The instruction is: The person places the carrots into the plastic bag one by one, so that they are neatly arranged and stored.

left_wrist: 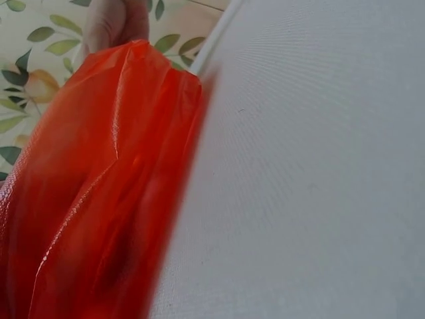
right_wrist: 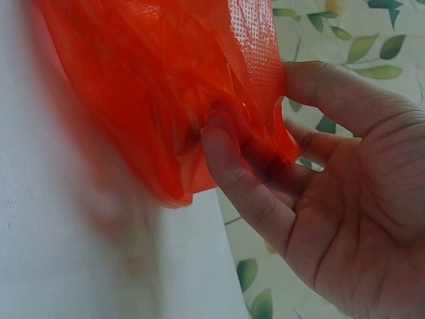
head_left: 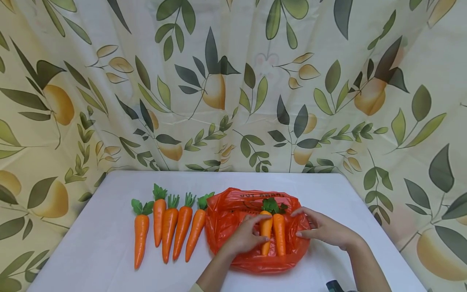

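Observation:
A red plastic bag (head_left: 222, 227) lies spread on the white table with its mouth facing up. Inside it are two carrots with green tops; my left hand (head_left: 245, 237) reaches in and grips the left carrot (head_left: 266, 227). The other carrot (head_left: 279, 235) lies right beside it. At the bag's right side, my right hand (head_left: 324, 228) holds the rim between thumb and fingers. The right wrist view shows the thin plastic (right_wrist: 166, 80) against the fingers of that hand (right_wrist: 352, 179). In the left wrist view, the bag (left_wrist: 99, 186) hides the gripped carrot.
Several more carrots (head_left: 169, 229) lie in a row on the table (head_left: 87, 243), left of the bag. A leaf-and-fruit patterned cloth (head_left: 233, 121) hangs behind the table. A dark object (head_left: 333, 286) shows at the bottom edge near the right forearm.

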Demonstrator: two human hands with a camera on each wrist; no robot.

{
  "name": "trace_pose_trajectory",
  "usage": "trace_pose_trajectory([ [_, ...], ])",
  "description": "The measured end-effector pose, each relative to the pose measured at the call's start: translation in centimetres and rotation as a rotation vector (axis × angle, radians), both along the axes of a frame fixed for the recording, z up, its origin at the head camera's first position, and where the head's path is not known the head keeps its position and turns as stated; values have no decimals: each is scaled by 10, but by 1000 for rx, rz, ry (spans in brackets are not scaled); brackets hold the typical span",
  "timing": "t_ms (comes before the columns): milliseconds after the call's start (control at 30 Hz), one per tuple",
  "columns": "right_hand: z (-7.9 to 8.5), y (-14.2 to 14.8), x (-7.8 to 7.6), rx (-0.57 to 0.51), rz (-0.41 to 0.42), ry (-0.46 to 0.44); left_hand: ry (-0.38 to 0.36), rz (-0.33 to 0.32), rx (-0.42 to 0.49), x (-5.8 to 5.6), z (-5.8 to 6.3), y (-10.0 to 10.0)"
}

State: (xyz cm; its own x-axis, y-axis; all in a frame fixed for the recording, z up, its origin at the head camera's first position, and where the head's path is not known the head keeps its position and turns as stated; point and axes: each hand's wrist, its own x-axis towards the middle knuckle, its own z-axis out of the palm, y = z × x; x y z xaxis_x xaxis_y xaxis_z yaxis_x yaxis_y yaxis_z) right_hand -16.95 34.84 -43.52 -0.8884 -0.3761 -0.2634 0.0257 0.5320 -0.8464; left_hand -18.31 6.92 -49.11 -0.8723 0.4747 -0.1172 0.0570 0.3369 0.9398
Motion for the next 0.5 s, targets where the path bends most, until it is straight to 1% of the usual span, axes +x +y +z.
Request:
trace_pose_trajectory([
  [100,0,0,0,-3,-3,-4,-6,7,5,1,2,0],
  [367,1,0,1,-26,1,-5,-20,12,-7,-2,5,-2],
  [500,1,2,3,-25,-3,-3,-18,10,-3,-1,10,-3],
])
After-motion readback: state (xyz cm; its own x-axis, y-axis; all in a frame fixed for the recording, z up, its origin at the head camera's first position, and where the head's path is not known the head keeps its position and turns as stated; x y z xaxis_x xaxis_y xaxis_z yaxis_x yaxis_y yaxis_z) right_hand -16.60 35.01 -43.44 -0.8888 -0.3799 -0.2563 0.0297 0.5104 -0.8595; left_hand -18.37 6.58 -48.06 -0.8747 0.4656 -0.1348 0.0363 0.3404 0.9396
